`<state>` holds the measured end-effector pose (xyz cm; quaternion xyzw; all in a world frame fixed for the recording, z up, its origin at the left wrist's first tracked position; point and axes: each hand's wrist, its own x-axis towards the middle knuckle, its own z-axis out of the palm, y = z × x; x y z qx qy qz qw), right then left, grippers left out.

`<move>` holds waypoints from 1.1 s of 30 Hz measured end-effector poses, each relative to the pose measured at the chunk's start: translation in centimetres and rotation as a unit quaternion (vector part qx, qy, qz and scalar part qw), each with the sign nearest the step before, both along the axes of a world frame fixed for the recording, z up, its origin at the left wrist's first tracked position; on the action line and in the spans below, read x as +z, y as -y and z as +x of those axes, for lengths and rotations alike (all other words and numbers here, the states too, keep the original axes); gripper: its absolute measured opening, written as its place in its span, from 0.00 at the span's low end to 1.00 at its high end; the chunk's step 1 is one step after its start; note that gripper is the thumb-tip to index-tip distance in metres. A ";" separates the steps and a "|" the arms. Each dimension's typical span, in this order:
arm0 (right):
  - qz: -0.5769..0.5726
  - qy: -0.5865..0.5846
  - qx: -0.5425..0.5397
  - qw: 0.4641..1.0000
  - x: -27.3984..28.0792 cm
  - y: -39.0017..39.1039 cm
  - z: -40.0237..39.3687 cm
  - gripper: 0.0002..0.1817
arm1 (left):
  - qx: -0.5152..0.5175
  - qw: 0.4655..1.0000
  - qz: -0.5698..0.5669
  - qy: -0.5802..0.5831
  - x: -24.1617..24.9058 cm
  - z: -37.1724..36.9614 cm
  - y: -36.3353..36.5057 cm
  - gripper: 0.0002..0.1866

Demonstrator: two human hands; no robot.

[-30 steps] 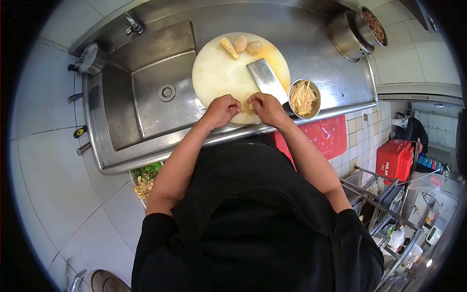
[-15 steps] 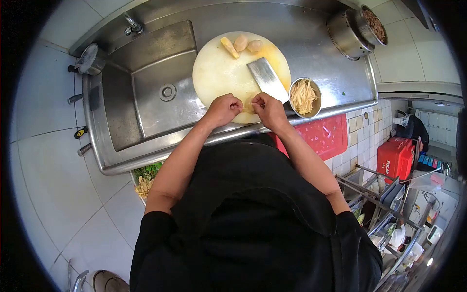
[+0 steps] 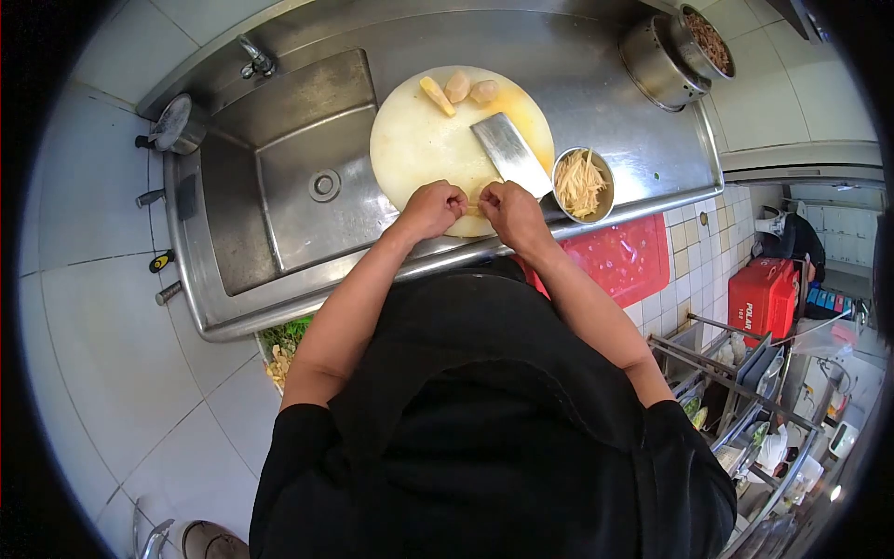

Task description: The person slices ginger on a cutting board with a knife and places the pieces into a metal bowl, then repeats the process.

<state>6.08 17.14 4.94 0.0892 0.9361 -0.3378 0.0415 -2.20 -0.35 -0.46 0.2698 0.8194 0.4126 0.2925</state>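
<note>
At the near edge of the round white cutting board [image 3: 402, 140], my left hand [image 3: 436, 209] and my right hand [image 3: 510, 214] face each other with curled fingers. Both pinch small pale yellow strips [image 3: 474, 211] between them, mostly covered by the fingertips. A cleaver [image 3: 510, 152] lies flat on the board just beyond my right hand. Three peeled, pale pieces, a long one [image 3: 437, 96] and two rounded ones [image 3: 457, 87], rest at the board's far side. Right of the board stands a metal bowl [image 3: 610, 197] filled with pale cut strips [image 3: 579, 183].
The board lies on a steel counter beside a sink basin [image 3: 307, 140] with a tap [image 3: 256, 61]. Metal pots [image 3: 661, 65] stand at the far right. Below the counter are a red tray [image 3: 619, 261] and greens with pale scraps [image 3: 281, 349]. Another person [image 3: 803, 244] is near a red cooler [image 3: 762, 298].
My hands have drawn slightly closer together over the pale strips, the right hand shifting a little left. The camera view has tilted slightly; the cleaver and bowl stay put.
</note>
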 end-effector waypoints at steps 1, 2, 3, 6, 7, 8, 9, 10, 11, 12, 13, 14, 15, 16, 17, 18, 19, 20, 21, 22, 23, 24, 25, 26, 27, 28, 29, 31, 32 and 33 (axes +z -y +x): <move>-0.002 -0.006 0.002 1.000 -0.3 -0.2 0.1 0.08 | -0.004 1.000 -0.002 0.008 0.1 -0.1 -0.1 0.07; -0.002 -0.008 0.002 1.000 -0.5 -0.4 0.2 0.08 | -0.004 1.000 -0.002 0.006 0.0 -0.2 -0.2 0.07; 0.006 -0.016 -0.010 1.000 -0.5 -0.6 0.4 0.08 | -0.004 1.000 0.002 0.005 -0.2 -0.3 -0.4 0.06; 0.016 -0.032 -0.031 0.999 -0.1 -1.1 1.3 0.09 | -0.005 1.000 0.006 -0.028 -0.6 -0.5 -0.7 0.07; 0.017 -0.038 -0.038 0.998 0.1 -1.3 1.7 0.09 | -0.004 0.998 0.005 -0.057 -0.6 -0.5 -0.7 0.07; 0.017 -0.039 -0.040 0.998 0.3 -1.5 2.0 0.09 | -0.007 0.998 0.005 -0.058 -0.6 -0.4 -0.8 0.07; 0.004 -0.033 -0.048 0.998 0.5 -1.7 2.4 0.09 | 0.005 0.998 0.001 -0.065 0.0 -0.2 -0.8 0.07; -0.010 -0.027 -0.055 0.998 0.6 -1.9 2.9 0.09 | 0.016 0.997 -0.004 -0.071 0.4 0.0 -0.8 0.08; -0.011 -0.028 -0.058 0.998 0.7 -2.1 3.4 0.09 | 0.014 0.997 -0.005 -0.072 0.5 0.3 -0.8 0.08; -0.021 -0.031 -0.077 0.996 0.7 -2.3 4.0 0.10 | 0.016 0.995 0.006 -0.100 0.6 0.7 -0.7 0.08; -0.031 -0.034 -0.096 0.994 0.7 -2.5 4.6 0.10 | 0.017 0.992 0.017 -0.127 0.6 1.0 -0.6 0.09; -0.033 -0.034 -0.099 0.994 0.6 -2.8 5.1 0.10 | 0.014 0.992 0.015 -0.128 0.7 1.4 -0.5 0.09; -0.035 -0.030 -0.109 0.993 0.5 -3.2 5.7 0.10 | 0.020 0.990 0.011 -0.136 0.9 1.7 -0.5 0.09; -0.037 -0.026 -0.118 0.992 0.3 -3.5 6.2 0.10 | 0.026 0.989 0.008 -0.144 1.1 1.9 -0.6 0.10; -0.039 -0.027 -0.122 0.991 0.2 -3.7 6.7 0.10 | 0.023 0.989 0.006 -0.145 1.0 2.0 -0.6 0.10; -0.046 -0.024 -0.136 0.989 0.2 -3.9 7.2 0.10 | 0.028 0.988 0.007 -0.151 0.7 2.1 -0.6 0.10; -0.054 -0.020 -0.149 0.987 0.1 -4.1 7.6 0.10 | 0.033 0.987 0.008 -0.156 0.4 2.2 -0.6 0.11; -0.056 -0.022 -0.152 0.987 0.1 -4.3 7.9 0.10 | 0.030 0.987 0.006 -0.158 0.1 2.3 -0.6 0.11; -0.049 -0.020 -0.160 0.986 0.2 -4.4 8.2 0.11 | 0.037 0.986 0.012 -0.164 0.1 2.5 -0.6 0.11; -0.042 -0.018 -0.169 0.985 0.2 -4.4 8.5 0.11 | 0.045 0.984 0.018 -0.169 0.1 2.6 -0.6 0.12; -0.044 -0.019 -0.171 0.984 0.1 -4.6 8.9 0.11 | 0.042 0.984 0.017 -0.171 0.0 2.9 -0.5 0.12; -0.055 -0.017 -0.174 0.983 0.0 -4.7 9.2 0.11 | 0.044 0.978 0.048 -0.199 0.3 3.3 -0.5 0.14; -0.067 -0.016 -0.178 0.982 -0.1 -4.7 9.4 0.12 | 0.046 0.970 0.079 -0.226 0.5 3.5 -0.5 0.16; -0.069 -0.016 -0.181 0.981 -0.1 -4.7 9.6 0.12 | 0.043 0.970 0.078 -0.227 0.5 3.6 -0.5 0.16; -0.077 -0.017 -0.184 0.980 -0.1 -4.7 9.8 0.12 | 0.023 0.966 0.076 -0.248 0.5 3.6 -0.5 0.18; -0.084 -0.018 -0.186 0.979 0.1 -4.7 9.9 0.12 | 0.005 0.961 0.074 -0.268 0.4 3.7 -0.5 0.21; -0.086 -0.019 -0.188 0.978 0.4 -4.7 9.9 0.12 | 0.002 0.960 0.073 -0.269 0.2 3.7 -0.6 0.21; -0.109 -0.001 -0.195 0.975 0.9 -4.7 10.0 0.12 | 0.032 0.968 0.073 -0.236 -0.1 3.8 -0.9 0.19; -0.110 -0.002 -0.196 0.974 0.7 -5.0 10.2 0.12 | 0.030 0.968 0.072 -0.237 -0.3 3.8 -1.0 0.19; -0.112 -0.008 -0.190 0.975 0.4 -5.3 10.3 0.12 | 0.042 0.974 0.069 -0.211 -0.3 3.9 -0.9 0.19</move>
